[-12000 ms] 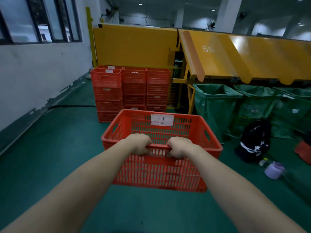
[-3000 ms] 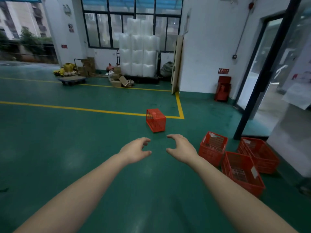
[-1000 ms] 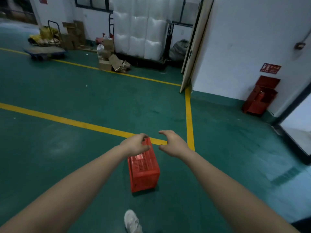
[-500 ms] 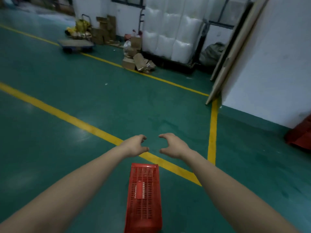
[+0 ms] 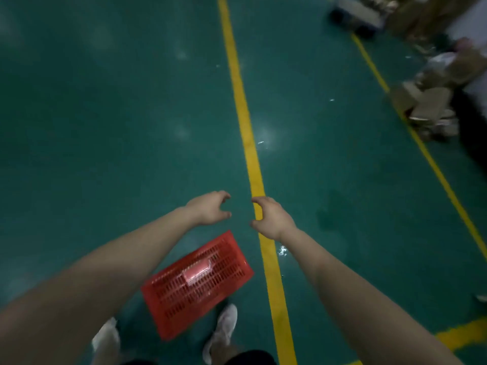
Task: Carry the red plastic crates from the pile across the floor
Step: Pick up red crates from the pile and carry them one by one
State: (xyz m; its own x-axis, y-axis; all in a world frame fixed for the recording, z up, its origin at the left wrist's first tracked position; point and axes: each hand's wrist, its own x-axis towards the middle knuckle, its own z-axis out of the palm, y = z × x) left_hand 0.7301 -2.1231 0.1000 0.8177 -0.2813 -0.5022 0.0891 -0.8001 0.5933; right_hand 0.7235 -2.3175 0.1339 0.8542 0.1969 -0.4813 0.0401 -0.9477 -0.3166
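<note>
One red plastic crate [image 5: 198,283] lies on its side on the green floor, just in front of my two white shoes. Its slotted face with a small label points up. My left hand [image 5: 209,208] hangs in the air above and beyond the crate, fingers loosely curled, holding nothing. My right hand [image 5: 271,217] is level with it, over the yellow floor line, also loosely curled and empty. Neither hand touches the crate.
A thick yellow line [image 5: 253,167] runs along the floor right of the crate. A second, thinner yellow line [image 5: 432,164] lies further right. Loose cardboard boxes [image 5: 424,106] and a flat trolley [image 5: 355,14] sit at the upper right.
My view has swung left and tilted down. The crate now lies close to my feet and at an angle. Both hands stay empty and apart from it.
</note>
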